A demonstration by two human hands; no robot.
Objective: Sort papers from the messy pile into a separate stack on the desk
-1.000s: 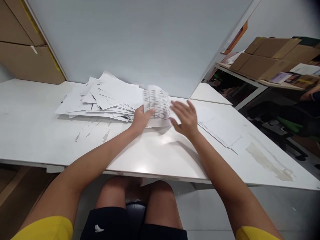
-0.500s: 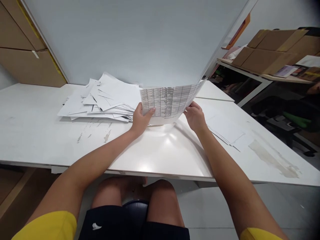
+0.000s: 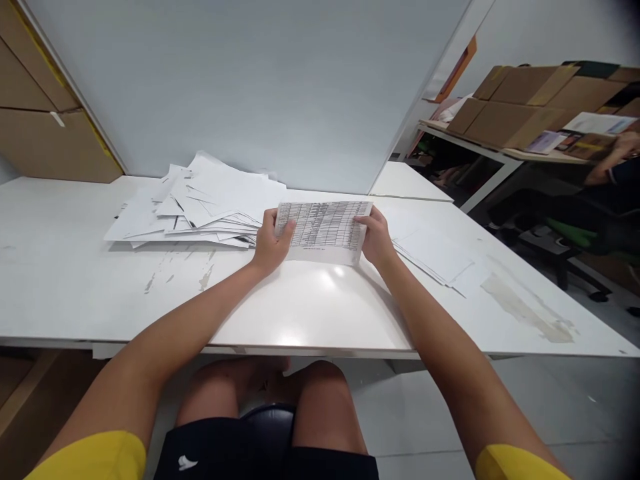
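Observation:
Between my two hands is a sheet of paper [image 3: 323, 233] printed with a table of small text, held tilted above the white desk [image 3: 300, 313]. My left hand [image 3: 273, 241] grips its left edge, thumb on the printed face and fingers behind. At the right edge, my right hand [image 3: 375, 235] pinches the paper, its thumb on the front. Just left of my left hand lies a messy pile of papers [image 3: 215, 193]. A smaller, flatter stack of papers [image 3: 435, 257] rests on the desk beside my right forearm.
A pale upright panel [image 3: 240, 87] stands behind the desk. Cardboard boxes [image 3: 55, 143] are at the far left. More cardboard boxes [image 3: 520, 113] sit on another table at right, where a person's arm [image 3: 615, 157] shows near an office chair [image 3: 565, 247].
The sheet has come down and flattened out toward me. My right hand has moved its thumb onto the sheet's front. The view has shifted slightly, and the person at right shows more.

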